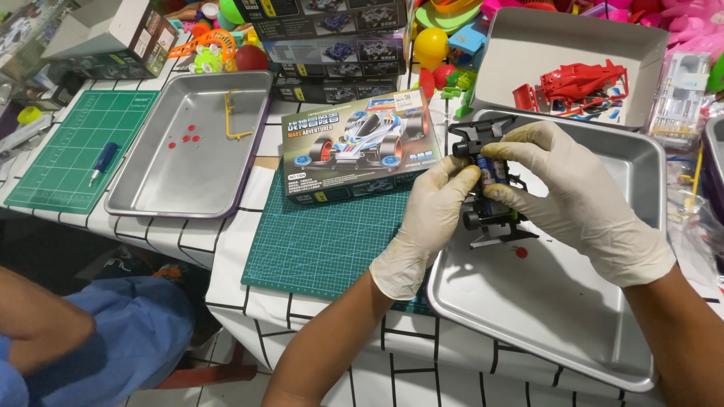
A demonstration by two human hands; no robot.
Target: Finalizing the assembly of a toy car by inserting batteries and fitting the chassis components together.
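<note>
Head view: both gloved hands grip a black toy car chassis just above the near tray. Left hand closes on the chassis from its left side, thumb near a blue battery seated inside. Right hand wraps over the top and right side, fingers curled around it. Left of the near tray lie a green mat and a kit box. Behind the tray, a grey box holds a red car body. Well left of the tray sits a second tray holding a yellow sprue.
</note>
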